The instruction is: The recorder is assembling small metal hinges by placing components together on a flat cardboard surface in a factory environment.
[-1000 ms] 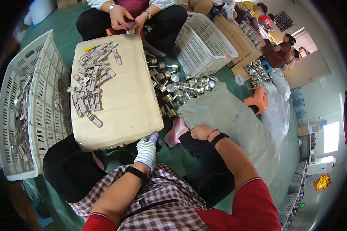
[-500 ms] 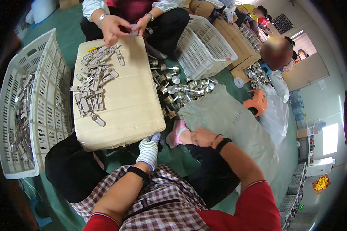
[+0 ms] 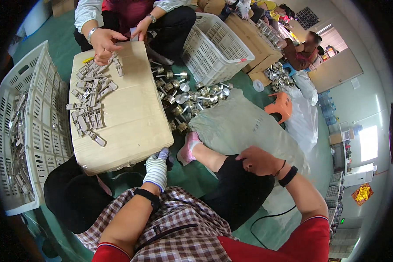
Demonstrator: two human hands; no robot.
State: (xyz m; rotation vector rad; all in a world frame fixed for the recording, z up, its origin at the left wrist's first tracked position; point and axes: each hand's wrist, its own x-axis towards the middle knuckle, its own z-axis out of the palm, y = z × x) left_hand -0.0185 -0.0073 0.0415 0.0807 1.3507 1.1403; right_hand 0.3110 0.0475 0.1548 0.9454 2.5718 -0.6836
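My left hand (image 3: 156, 169), in a striped white knit glove, rests at the near right corner of a cardboard box (image 3: 131, 126), its visible fingers stretched along the edge. Nothing held shows there. My bare right hand (image 3: 258, 160) is at my bent right knee, fingers curled on the black trouser leg (image 3: 249, 185). Below the raised hem my shin is bare, down to a pink shoe (image 3: 187, 148). On the box top lie several beige clip-like plastic parts (image 3: 91, 98) in a loose heap. A co-worker's hands (image 3: 104, 45) are over the box's far end.
A white crate (image 3: 48, 109) of similar parts stands at left. Metal knob-like pieces with stems (image 3: 187, 98) pile up right of the box, near another white crate (image 3: 222, 48). A grey-green plastic sheet (image 3: 240, 122) covers floor beyond my leg. An orange stool (image 3: 279, 107) stands farther right.
My right hand has moved from the ankle up to the knee, and the trouser hem has risen, baring the shin. My left hand stays by the box corner. The whole view has shifted slightly.
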